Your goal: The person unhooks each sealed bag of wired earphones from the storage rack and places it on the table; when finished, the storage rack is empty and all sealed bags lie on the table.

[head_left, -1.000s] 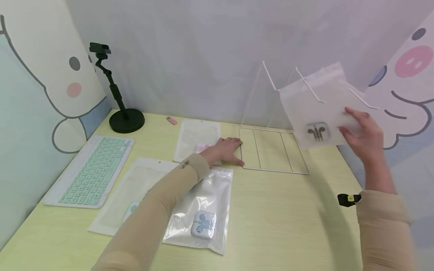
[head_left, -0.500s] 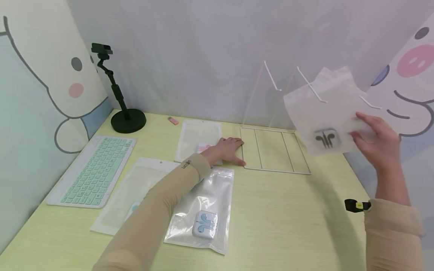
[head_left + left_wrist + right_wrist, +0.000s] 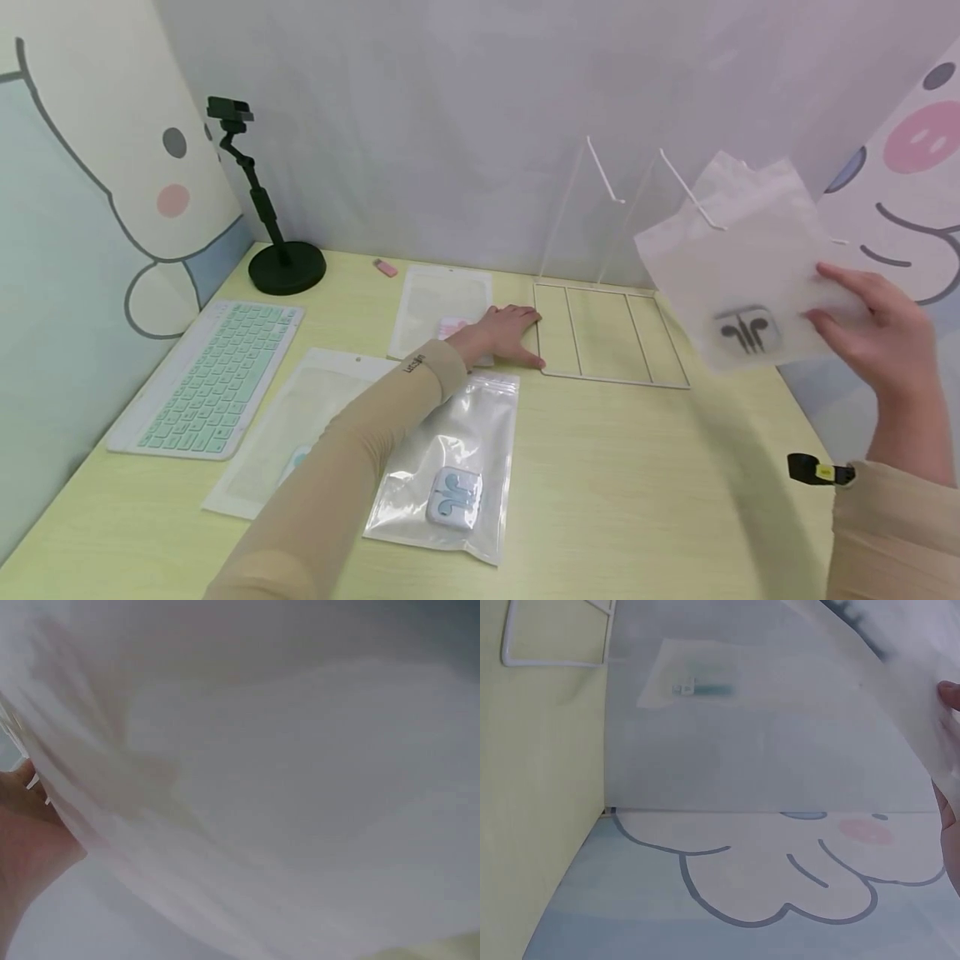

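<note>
Between thumb and fingers, my right hand pinches the right side of a frosted white zip bag with boxed earphones inside. A second bag corner shows behind its top. The bag hangs tilted at the right-hand prongs of a white wire display rack; one prong crosses in front of it, another is mostly hidden. I cannot tell whether any prong passes through it. My left hand rests at the left edge of the rack's base, fingers and thumb spread. Blurred white sheeting fills most of the left wrist view.
A clear zip bag with earphones lies in front of my left hand. Two more bags, a far one and a near one, lie left. Beyond are a mint keyboard, a black stand and a pink USB stick.
My right hand has moved right and slightly down with the bag, which has swung the same way and now covers most of the rightmost prong. My left hand keeps its place on the rack.
</note>
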A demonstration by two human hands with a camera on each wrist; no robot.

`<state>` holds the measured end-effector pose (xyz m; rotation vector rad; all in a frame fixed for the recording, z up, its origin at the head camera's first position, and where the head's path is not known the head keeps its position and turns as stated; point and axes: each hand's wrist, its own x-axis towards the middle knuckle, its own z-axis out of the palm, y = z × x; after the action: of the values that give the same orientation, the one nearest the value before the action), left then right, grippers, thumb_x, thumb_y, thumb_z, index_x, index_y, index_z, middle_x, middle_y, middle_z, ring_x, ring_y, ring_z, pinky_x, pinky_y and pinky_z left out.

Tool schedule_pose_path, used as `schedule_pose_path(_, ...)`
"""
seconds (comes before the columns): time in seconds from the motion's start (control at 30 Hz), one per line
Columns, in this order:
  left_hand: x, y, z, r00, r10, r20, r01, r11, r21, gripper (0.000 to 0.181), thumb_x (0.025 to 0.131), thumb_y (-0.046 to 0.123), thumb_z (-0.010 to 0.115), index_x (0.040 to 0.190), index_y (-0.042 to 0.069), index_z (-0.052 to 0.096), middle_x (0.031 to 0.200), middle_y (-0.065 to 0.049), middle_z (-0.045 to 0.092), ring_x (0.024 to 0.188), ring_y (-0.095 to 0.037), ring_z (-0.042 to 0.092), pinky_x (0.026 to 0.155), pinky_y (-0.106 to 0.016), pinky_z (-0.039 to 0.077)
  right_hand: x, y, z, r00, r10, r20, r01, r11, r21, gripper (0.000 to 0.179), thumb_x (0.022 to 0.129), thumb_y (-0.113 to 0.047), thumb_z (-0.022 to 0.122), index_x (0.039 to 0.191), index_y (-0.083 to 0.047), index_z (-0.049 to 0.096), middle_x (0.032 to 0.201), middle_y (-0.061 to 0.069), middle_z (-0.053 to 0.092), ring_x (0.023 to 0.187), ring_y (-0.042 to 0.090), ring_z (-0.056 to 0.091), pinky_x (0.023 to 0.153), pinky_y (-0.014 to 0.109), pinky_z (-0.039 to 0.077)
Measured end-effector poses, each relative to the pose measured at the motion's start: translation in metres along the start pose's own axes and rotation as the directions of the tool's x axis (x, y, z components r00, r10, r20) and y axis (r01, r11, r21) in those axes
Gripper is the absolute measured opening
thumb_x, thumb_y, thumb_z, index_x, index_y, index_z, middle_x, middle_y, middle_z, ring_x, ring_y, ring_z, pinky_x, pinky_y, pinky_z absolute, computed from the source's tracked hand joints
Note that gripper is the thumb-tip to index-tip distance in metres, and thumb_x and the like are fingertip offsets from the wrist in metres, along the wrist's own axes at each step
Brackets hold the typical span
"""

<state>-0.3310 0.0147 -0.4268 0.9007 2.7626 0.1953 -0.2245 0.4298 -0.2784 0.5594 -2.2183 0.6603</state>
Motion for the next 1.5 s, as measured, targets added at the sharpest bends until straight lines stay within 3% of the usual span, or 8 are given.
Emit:
schedule_pose_path(0.3,-0.001,0.001,-0.002,1.000,0.002,-0.001,-0.002,1.000,-0.027,0.102,0.075,0.074,0.056,0.151,0.016,0.022,0.157,-0.003,0.019,0.143,-0.026,0.019,0.112,-0.053,0.019,-0.005,-0.008,-0.011,1.000,0.017,-0.017,-0.016,0.998,0.055,0.038,0.081,-0.005,0.070,0.118,0.003,0.063,0.113,-0.031,0.055,0.103,-0.014,0.049,0.078,-0.002,0.035)
schedule_pose_path(0.57,-0.004,0.003,-0.004,1.000,-0.006,0.012,0.006,1.000,-0.013,0.101,0.075,0.074,0.055,0.151,0.017,0.021,0.158,-0.003,0.018,0.143,-0.026,0.019,0.112,-0.053,0.020,-0.009,-0.017,-0.019,0.998,0.069,0.003,-0.069,0.993,0.099,0.046,0.076,0.014,0.066,0.120,0.002,0.062,0.112,-0.025,0.057,0.096,-0.010,0.052,0.075,0.000,0.037)
schedule_pose_path(0.87,-0.005,0.003,-0.006,1.000,-0.005,0.009,0.006,1.000,-0.014,0.100,0.076,0.072,0.056,0.151,0.016,0.022,0.158,-0.003,0.018,0.143,-0.026,0.019,0.112,-0.053,0.021,-0.014,-0.019,-0.029,0.998,0.055,0.023,-0.058,0.984,0.167,0.046,0.076,0.014,0.064,0.121,0.003,0.061,0.113,-0.022,0.059,0.096,-0.007,0.054,0.075,0.000,0.039)
schedule_pose_path(1.1,-0.001,0.002,-0.001,1.000,-0.010,0.009,0.011,1.000,-0.017,0.102,0.074,0.075,0.056,0.151,0.018,0.021,0.158,-0.002,0.018,0.143,-0.026,0.019,0.112,-0.053,0.020,-0.022,-0.020,-0.040,0.998,0.060,0.026,-0.062,0.996,0.058,0.042,0.083,0.001,0.067,0.125,-0.003,0.061,0.116,-0.028,0.055,0.100,-0.011,0.049,0.077,0.000,0.034)
schedule_pose_path(1.33,0.000,0.001,0.000,1.000,-0.010,0.005,0.010,1.000,-0.015,0.102,0.074,0.075,0.056,0.151,0.018,0.022,0.158,-0.002,0.018,0.143,-0.025,0.020,0.112,-0.053,0.021,-0.034,-0.018,-0.048,0.996,0.092,0.016,-0.091,0.995,-0.034,0.043,0.083,0.002,0.067,0.126,-0.005,0.060,0.119,-0.031,0.050,0.102,-0.013,0.047,0.078,0.000,0.032)
schedule_pose_path(1.5,-0.001,0.002,-0.001,1.000,-0.011,0.005,0.011,1.000,-0.010,0.102,0.074,0.075,0.056,0.151,0.018,0.022,0.158,-0.002,0.018,0.143,-0.025,0.020,0.112,-0.053,0.021,-0.047,-0.015,-0.048,0.997,0.058,0.047,-0.061,0.995,0.073,0.044,0.082,0.008,0.065,0.125,0.001,0.059,0.118,-0.025,0.055,0.098,-0.010,0.052,0.074,-0.001,0.038)
